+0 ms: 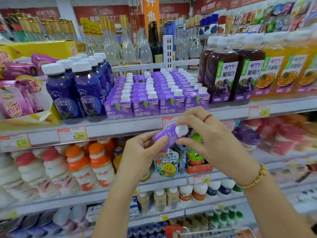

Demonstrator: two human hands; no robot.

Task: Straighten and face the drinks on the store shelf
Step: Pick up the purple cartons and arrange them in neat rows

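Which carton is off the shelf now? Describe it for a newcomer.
Find the shelf rail with price tags below the block of purple cartons. Just in front of it, the left hand and right hand hold one purple carton. Unlike the upright rows, it lies sideways, white cap toward the right.

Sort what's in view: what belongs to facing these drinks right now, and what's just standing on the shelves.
In the job: small purple white-capped carton, held by left hand and right hand; rows of matching purple cartons.
Just there: dark grape-juice bottles; orange-capped white bottles; yellow-faced pouch.
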